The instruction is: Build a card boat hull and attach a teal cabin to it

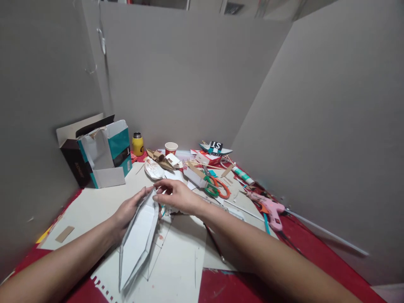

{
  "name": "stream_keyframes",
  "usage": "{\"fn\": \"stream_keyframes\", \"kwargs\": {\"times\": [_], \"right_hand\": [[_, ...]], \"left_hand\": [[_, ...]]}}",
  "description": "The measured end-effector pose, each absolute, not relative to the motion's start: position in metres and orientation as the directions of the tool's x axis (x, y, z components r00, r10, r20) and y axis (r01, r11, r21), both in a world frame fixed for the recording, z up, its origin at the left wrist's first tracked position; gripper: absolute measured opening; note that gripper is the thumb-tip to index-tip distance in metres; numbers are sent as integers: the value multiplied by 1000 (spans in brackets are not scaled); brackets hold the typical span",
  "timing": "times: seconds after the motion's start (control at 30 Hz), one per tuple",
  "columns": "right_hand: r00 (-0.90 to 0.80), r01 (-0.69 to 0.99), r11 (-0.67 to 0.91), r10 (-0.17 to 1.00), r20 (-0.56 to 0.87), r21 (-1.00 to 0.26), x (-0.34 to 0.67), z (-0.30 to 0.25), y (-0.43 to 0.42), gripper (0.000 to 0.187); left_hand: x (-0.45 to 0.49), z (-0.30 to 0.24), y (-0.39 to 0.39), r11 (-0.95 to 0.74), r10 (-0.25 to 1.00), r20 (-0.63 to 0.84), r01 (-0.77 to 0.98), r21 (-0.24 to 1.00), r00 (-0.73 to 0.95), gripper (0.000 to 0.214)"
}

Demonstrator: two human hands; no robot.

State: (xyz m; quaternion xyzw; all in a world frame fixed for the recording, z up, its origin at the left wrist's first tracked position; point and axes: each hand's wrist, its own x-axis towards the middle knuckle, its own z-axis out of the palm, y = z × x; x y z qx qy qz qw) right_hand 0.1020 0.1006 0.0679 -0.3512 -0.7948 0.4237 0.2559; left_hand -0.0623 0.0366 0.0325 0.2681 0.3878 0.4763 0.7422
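Part of your left hand is hidden behind the folded white paper shape. Your left forearm is cut off at the lower left corner, your right forearm by the bottom edge. You cannot read the small lettering on the box's dark side; objects above the back wall are cropped and blurred.

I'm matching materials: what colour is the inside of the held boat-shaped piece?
The boat-shaped piece is white inside, best seen in the head view.
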Motion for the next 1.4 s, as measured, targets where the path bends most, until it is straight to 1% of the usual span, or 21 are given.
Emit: {"fn": "stream_keyframes", "kwargs": {"times": [0.07,0.13,0.3,0.47,0.6,0.63,0.77,0.87,0.97,1.03,1.13,1.2,1.27,1.4], "right_hand": [[-668,318,347,743,51,-882,102,67,100,28],[-694,316,311,720,5,-896,102,66,99,32],[-694,350,283,719,-44,-893,104,65,97,37],[-713,343,304,701,-35,-888,105,60,100,38],[-754,288,200,650,-93,-936,106,57,102,36],[-760,284,204,643,-91,-937,106,56,102,35],[-758,312,318,652,-33,-895,105,50,103,34],[-787,258,266,615,-43,-929,106,44,103,41],[-804,195,231,594,-21,-953,107,40,105,44],[-794,198,238,607,-14,-951,107,39,106,40],[-780,236,211,623,-55,-948,106,40,109,37],[-771,261,178,630,-94,-949,107,44,112,37],[-760,274,184,643,-94,-944,108,48,116,36],[-738,278,218,672,-63,-936,113,59,123,32]], "left_hand": [[-57,33,32,433,901,-345,-472,768,264,50],[-52,35,30,454,890,-375,-427,782,260,51],[-47,37,28,496,868,-464,-348,795,178,51],[-45,35,29,477,879,-439,-350,806,187,53],[-46,31,28,499,866,-462,-316,807,190,58],[-46,30,28,509,861,-476,-298,807,179,59],[-45,28,29,541,840,-530,-243,805,116,61],[-43,29,31,573,818,-566,-225,788,100,63],[-40,31,32,589,805,-584,-268,762,107,60],[-40,31,33,596,798,-587,-313,740,134,60],[-41,30,37,629,775,-589,-364,687,229,64],[-44,29,39,637,770,-563,-408,654,301,63],[-47,28,41,641,767,-518,-448,623,378,61],[-50,26,44,710,698,-473,-439,550,538,75]]}}
